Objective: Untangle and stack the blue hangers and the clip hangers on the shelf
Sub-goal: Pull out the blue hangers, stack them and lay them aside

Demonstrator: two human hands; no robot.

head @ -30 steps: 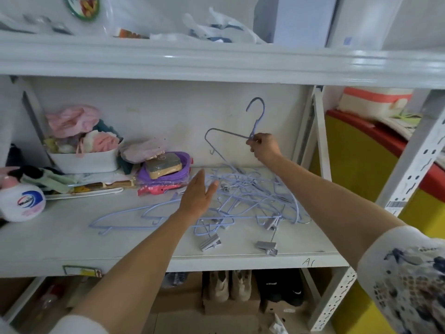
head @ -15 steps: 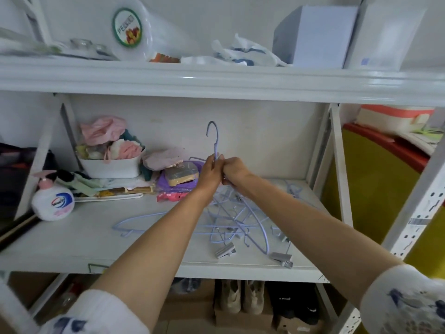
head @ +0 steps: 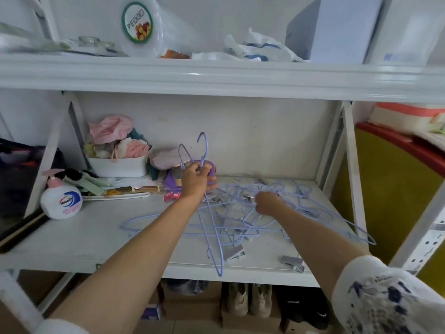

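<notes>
Left hand (head: 196, 175) raised above the shelf (head: 79, 239), grip curled round the necks of two blue hangers (head: 212, 220), hooks pointing up in front of the back wall, wire bodies slanting down toward the front edge, lowest tip reaching past the shelf lip. Right hand (head: 266, 203) lower and to the right, sunk into the tangled pile of blue hangers and clip hangers (head: 301, 208) on the right half of the shelf; grip bent over the wires, back of the hand toward the camera, so pinching or merely touching cannot be told. Two grey metal clips (head: 234, 252) lying near the front edge, one just beside the slanting wire, the other further right. One blue hanger stretched flat leftward out of the pile, another jutting past the right post.

At the left end of the shelf, a white pump bottle (head: 61, 203) with a pink pump head, label reading "Walch" in white on a blue swirl; smaller pink print beneath unreadable. Behind it, a white tub (head: 118, 166) heaped with pink and pale cloth. Purple container (head: 212, 169) partly hidden behind the left hand. Small red packet (head: 172, 196) beside the left wrist, writing too small to read.

On the upper shelf, a clear tub (head: 142, 22) with a round green-rimmed label (head: 137, 25) showing "PE" and pictured fruit, remaining characters blurred. Further right, a pale blue box (head: 337, 30). Below, shoes (head: 250, 302) side by side.
</notes>
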